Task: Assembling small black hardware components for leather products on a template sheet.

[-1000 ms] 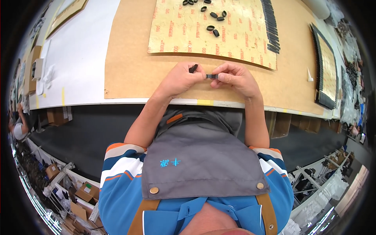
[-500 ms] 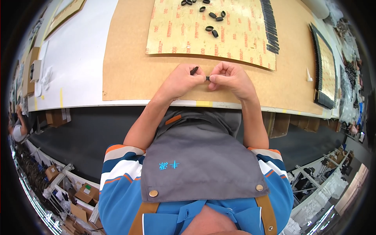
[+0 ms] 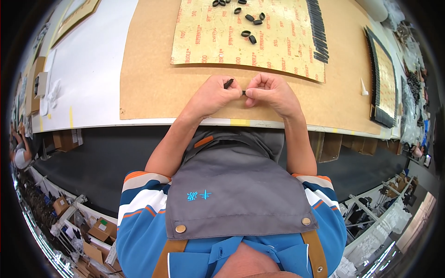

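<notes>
My left hand (image 3: 215, 96) and my right hand (image 3: 274, 96) meet fingertip to fingertip above the brown board (image 3: 153, 92). Both pinch a small black strip (image 3: 244, 92), of which only a short piece shows between the thumbs. A black end (image 3: 228, 84) also sticks up between my left thumb and fingers; whether it belongs to the same strip I cannot tell. Beyond my hands lies a yellowish printed sheet (image 3: 204, 51). Several small black loops (image 3: 252, 40) rest on it, and flat black strips (image 3: 318, 32) are lined up along its right edge.
At the right, a second sheet (image 3: 386, 78) is bordered by black strips, with a small white nozzle-like piece (image 3: 364, 87) beside it. A cardboard box (image 3: 34, 85) stands on the white tabletop (image 3: 92, 60) at left. Another person (image 3: 22, 155) shows at the far left.
The view has shifted very slightly. Both hands keep their pinch on the black strip, with slightly less of it showing between them.
</notes>
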`<action>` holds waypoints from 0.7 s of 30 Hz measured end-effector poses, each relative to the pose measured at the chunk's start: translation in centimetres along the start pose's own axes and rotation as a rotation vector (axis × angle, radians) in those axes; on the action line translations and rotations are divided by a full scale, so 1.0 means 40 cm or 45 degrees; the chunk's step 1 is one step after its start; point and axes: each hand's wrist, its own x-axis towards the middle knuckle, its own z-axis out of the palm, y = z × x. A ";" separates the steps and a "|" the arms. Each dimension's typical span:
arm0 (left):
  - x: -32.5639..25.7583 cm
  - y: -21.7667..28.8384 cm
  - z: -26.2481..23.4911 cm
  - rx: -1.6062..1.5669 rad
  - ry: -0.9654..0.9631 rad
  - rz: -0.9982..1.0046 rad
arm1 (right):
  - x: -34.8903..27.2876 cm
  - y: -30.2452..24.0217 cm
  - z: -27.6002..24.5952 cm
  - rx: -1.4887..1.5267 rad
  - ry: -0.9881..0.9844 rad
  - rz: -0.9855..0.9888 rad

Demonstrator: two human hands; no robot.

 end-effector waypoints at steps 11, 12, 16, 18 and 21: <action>0.010 0.011 -0.007 0.197 -0.010 0.173 | -0.010 -0.001 0.005 0.020 0.056 0.056; 0.017 0.012 0.001 0.259 0.006 0.123 | 0.003 0.035 -0.019 0.032 0.002 0.028; -0.005 -0.012 -0.008 0.229 0.069 0.012 | 0.020 0.044 0.002 0.006 -0.120 0.053; -0.031 0.015 0.001 0.149 0.032 0.004 | 0.017 0.036 0.001 -0.075 -0.242 0.032; -0.022 0.019 0.002 0.151 -0.044 0.057 | -0.013 0.007 -0.010 -0.228 -0.358 0.056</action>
